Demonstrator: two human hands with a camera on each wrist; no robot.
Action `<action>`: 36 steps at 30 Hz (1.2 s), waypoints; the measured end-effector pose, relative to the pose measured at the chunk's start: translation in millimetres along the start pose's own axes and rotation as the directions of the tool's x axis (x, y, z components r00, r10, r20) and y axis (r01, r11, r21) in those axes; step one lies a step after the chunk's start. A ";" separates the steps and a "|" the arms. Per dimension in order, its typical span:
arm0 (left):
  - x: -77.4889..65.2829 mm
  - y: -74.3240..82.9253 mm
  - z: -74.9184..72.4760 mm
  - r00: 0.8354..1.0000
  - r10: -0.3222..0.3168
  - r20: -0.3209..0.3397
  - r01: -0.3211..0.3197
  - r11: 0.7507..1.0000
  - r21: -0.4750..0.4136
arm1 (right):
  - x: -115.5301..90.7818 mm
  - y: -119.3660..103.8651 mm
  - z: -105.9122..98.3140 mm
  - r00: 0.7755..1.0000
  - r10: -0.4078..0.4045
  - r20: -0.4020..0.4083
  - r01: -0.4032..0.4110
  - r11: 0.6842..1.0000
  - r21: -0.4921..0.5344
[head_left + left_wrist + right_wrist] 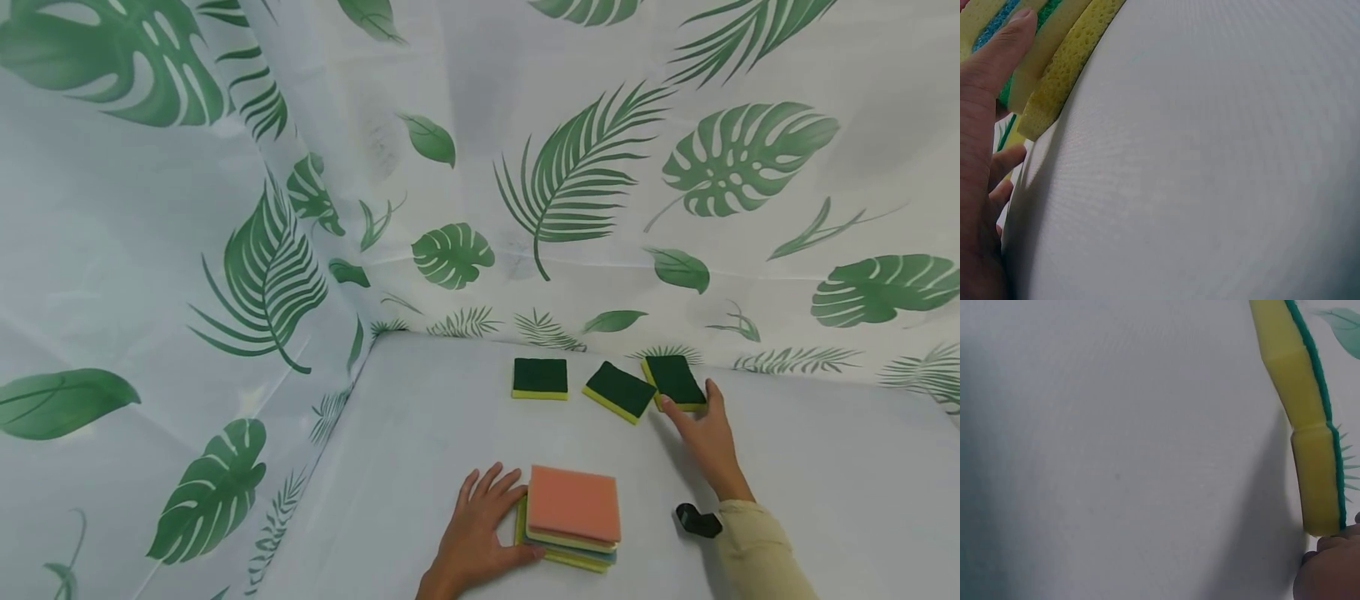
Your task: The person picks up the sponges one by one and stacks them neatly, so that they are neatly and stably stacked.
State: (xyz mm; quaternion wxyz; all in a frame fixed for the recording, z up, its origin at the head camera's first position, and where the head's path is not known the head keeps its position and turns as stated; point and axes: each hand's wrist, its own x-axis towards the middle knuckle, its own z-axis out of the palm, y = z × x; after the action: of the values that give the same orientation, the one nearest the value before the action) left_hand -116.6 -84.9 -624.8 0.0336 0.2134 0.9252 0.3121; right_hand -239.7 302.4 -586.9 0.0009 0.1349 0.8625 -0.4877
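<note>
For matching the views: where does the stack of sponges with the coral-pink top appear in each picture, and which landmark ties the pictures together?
Head: the stack of sponges is near the bottom, right of centre, beside the left hand.
Left wrist: in the top-left corner, cut off by the frame, with the thumb against it.
Right wrist: not in it.
Shared landmark: the white tabletop, seen in all three.
</note>
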 end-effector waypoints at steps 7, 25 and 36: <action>1.1 -2.0 3.7 1.000 -0.003 -0.006 0.002 1.000 -0.020 | 7.6 2.5 4.5 0.999 -0.013 -0.047 0.013 1.000 0.001; 0.2 -0.4 -2.6 1.000 0.007 -0.010 -0.007 1.000 -0.029 | 11.6 6.0 19.1 0.979 -0.065 -0.195 0.067 0.998 0.003; -0.6 -0.7 0.1 0.999 0.022 -0.023 -0.023 0.999 -0.029 | 0.3 12.0 16.2 0.969 -0.009 -0.248 0.029 0.997 0.076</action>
State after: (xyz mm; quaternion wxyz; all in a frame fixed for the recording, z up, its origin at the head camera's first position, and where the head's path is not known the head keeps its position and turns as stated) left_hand -116.3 -85.5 -625.4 0.0226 0.2197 0.9184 0.3284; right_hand -239.3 294.7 -605.5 -0.1169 0.1864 0.8373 -0.5005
